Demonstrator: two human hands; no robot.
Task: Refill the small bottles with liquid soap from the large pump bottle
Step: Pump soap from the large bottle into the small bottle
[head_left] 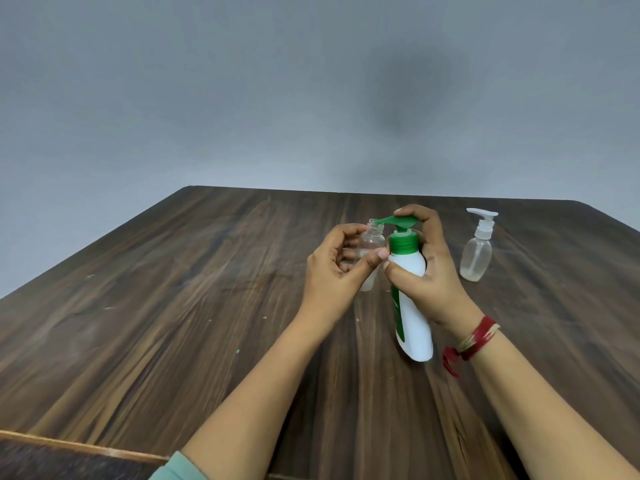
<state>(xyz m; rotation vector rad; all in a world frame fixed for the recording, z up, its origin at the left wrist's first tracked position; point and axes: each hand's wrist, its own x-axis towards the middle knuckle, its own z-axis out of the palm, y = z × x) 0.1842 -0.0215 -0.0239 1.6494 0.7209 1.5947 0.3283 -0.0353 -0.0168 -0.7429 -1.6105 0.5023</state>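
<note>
A: Where's the pump bottle [414, 317]?
B: On the table [207, 306], right hand [431, 275] curled round it, finger [407, 211] on the pump [401, 221].
A: And the small bottle [373, 241]?
B: Left hand [330, 271] grips it, mouth at the spout [383, 221].

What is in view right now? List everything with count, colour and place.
large pump bottle: 1, white with green pump, table centre
open small bottle: 1, clear, uncapped, mouth at the pump nozzle
second small bottle: 1, clear with white pump, standing at right
table: 1, dark brown wood
wall: 1, grey, behind
wrist thread: 1, red, right wrist
sleeve: 1, pale green, bottom edge
left hand: 1, holds open small bottle
right hand: 1, grips large pump bottle
</note>
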